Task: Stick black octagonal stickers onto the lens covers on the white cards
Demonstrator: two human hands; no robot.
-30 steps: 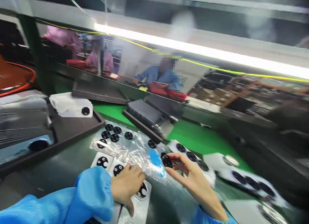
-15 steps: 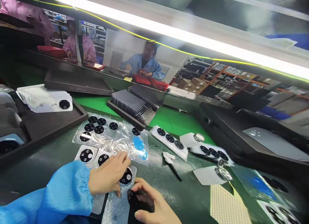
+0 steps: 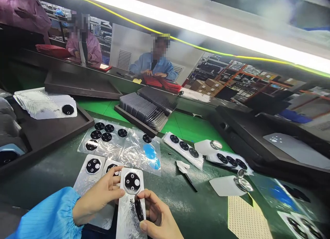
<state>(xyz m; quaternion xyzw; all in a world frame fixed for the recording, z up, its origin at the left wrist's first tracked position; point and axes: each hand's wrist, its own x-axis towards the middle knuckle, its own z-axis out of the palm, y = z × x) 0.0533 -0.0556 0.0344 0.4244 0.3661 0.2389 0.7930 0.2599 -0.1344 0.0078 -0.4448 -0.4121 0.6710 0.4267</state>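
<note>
My left hand [image 3: 96, 197] pinches the upper left edge of a silver phone back cover [image 3: 130, 204] with a black octagonal camera ring. My right hand [image 3: 157, 216] is closed around a small black round lens disc [image 3: 138, 208] held against the cover's right side. Two more silver covers [image 3: 90, 172] lie flat under my left hand. A clear film sheet [image 3: 121, 143] carrying several black lens discs and a blue tab lies just beyond on the green table.
A dark tray [image 3: 55, 131] at left holds a fanned stack of white covers [image 3: 43, 106]. Stacked dark plates [image 3: 148, 112] sit at centre back. Strips of lens discs [image 3: 183, 148], a small black tool [image 3: 190, 181] and round metal weights [image 3: 242, 184] lie right. Other people work across the line.
My left hand lifted the near cover off the table and tilted it up. My right hand came from the film sheet with the black disc and now holds it at the cover.
</note>
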